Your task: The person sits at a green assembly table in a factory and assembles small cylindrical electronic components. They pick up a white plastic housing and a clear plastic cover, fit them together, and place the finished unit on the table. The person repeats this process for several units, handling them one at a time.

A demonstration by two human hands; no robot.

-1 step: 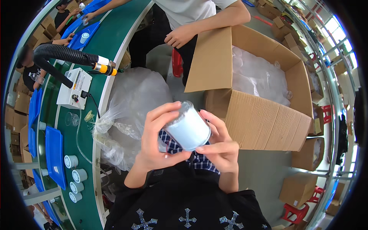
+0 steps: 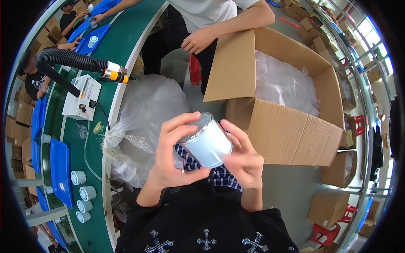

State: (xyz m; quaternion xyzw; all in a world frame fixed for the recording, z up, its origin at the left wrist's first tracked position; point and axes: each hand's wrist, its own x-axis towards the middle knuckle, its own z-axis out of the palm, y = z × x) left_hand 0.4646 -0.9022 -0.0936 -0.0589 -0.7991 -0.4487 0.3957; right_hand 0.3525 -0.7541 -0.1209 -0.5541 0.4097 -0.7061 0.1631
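In front of my body is a short clear plastic cup [image 2: 207, 143] with a pale blue, cylinder-shaped filling or wrap; it tilts, its clear end up and to the left. My left hand [image 2: 171, 154] holds it from the left, fingers on the clear end and thumb underneath. On its right side my right hand [image 2: 242, 154] grips it, index finger along the upper edge and thumb low, slightly blurred. Similar pale blue cups [image 2: 87, 193], several in a row, stand on the green bench to my left. An empty clear cup [image 2: 79, 131] lies farther up that bench.
A green bench [image 2: 95, 160] carries blue trays [image 2: 61, 168], a white machine box [image 2: 84, 95] and a black hose [image 2: 76, 59]. Beside it lies a big clear plastic bag [image 2: 154, 99]. At right, a cardboard box [image 2: 291, 135] holds bagged clear items. A co-worker's hand [image 2: 198, 41] rests ahead.
The cup has turned slightly in my hands, showing its clear end more sharply. My right thumb has shifted on its lower side, and the right index finger has moved a little.
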